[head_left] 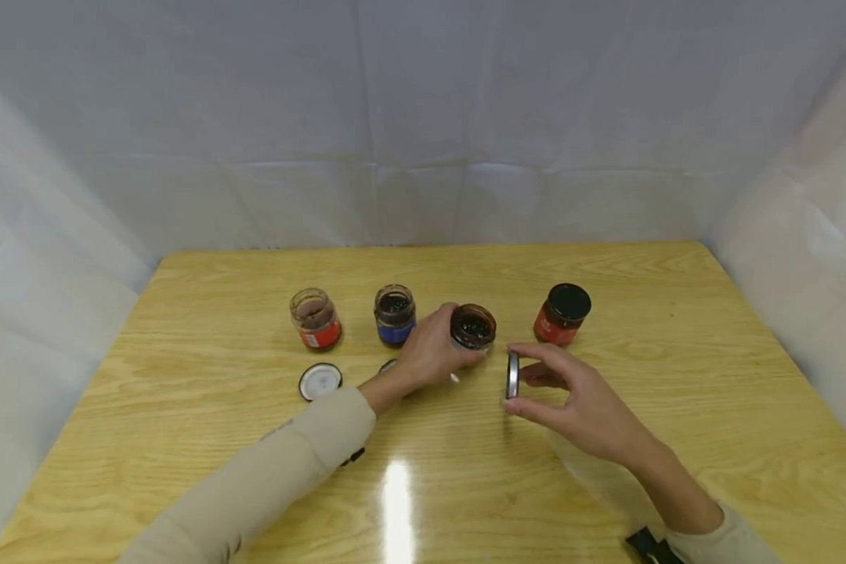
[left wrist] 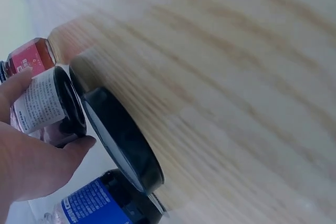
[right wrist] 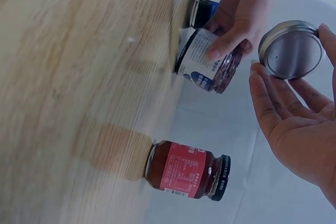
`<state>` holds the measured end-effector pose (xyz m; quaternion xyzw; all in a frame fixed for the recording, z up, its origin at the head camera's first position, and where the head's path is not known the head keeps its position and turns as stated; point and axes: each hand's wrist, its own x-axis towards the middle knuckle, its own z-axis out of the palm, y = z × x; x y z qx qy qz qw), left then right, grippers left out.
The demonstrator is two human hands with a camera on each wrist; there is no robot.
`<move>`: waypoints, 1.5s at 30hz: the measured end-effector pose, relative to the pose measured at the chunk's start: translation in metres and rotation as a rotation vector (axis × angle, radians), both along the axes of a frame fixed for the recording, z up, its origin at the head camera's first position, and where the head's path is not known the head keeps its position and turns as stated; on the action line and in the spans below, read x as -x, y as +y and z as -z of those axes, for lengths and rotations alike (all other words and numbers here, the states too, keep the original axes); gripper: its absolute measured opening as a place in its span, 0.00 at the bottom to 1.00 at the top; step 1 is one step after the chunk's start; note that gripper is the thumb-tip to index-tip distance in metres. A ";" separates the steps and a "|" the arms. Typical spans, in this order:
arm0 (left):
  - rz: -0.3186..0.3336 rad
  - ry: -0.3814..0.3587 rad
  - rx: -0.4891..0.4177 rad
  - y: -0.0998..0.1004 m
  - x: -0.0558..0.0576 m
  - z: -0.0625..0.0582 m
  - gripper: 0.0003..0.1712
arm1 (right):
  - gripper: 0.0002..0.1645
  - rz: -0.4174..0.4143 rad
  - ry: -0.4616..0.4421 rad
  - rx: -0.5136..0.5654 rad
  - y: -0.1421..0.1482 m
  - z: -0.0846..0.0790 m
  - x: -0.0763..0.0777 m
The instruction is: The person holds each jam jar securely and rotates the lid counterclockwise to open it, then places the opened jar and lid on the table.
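Observation:
My left hand [head_left: 433,351] grips an open glass jar [head_left: 474,327] of dark jam, thumb and fingers around its sides. That jar's white label [right wrist: 198,51] shows in the right wrist view, where its base appears to be on or very near the table. Just right of the jar, my right hand [head_left: 581,399] pinches a metal lid [head_left: 512,376] by its rim, thumb below and fingers above. The lid is held on edge, apart from the jar; its round face [right wrist: 293,53] shows in the right wrist view.
Left of the gripped jar stand an open blue-labelled jar [head_left: 395,319] and an open red-labelled jar [head_left: 316,323]. A lid [head_left: 320,381] lies white side up before the latter; another lid [left wrist: 123,137] lies partly behind my left hand. A capped red-labelled jar [head_left: 562,315] stands at right.

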<state>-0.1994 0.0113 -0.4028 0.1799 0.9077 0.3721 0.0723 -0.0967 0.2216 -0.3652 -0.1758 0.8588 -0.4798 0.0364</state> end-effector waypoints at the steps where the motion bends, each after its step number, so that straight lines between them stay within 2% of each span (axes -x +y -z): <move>1: 0.001 -0.003 -0.002 0.000 0.001 0.000 0.45 | 0.36 0.001 0.000 -0.003 0.000 0.000 0.000; 11: -0.015 0.000 -0.017 -0.001 0.008 0.006 0.40 | 0.36 -0.001 -0.012 -0.014 0.002 0.002 0.000; 17: -0.028 -0.019 -0.024 0.002 0.010 0.006 0.41 | 0.36 0.003 -0.008 -0.025 0.002 0.003 -0.001; 24: -0.009 -0.009 -0.030 0.004 0.010 0.005 0.43 | 0.35 0.015 0.002 -0.025 0.004 0.004 0.001; 30: 0.009 -0.002 -0.011 -0.002 0.005 0.007 0.59 | 0.35 0.025 -0.030 0.010 0.007 0.005 0.002; 35: 0.041 0.016 0.006 -0.008 -0.007 0.003 0.60 | 0.35 0.041 -0.048 0.059 0.009 0.008 0.004; 40: 0.043 0.096 0.020 -0.013 -0.023 -0.002 0.56 | 0.35 0.035 -0.088 0.162 0.011 0.011 0.008; 45: 0.042 0.280 0.050 -0.022 -0.037 -0.006 0.51 | 0.34 0.029 -0.073 0.165 0.013 0.014 0.011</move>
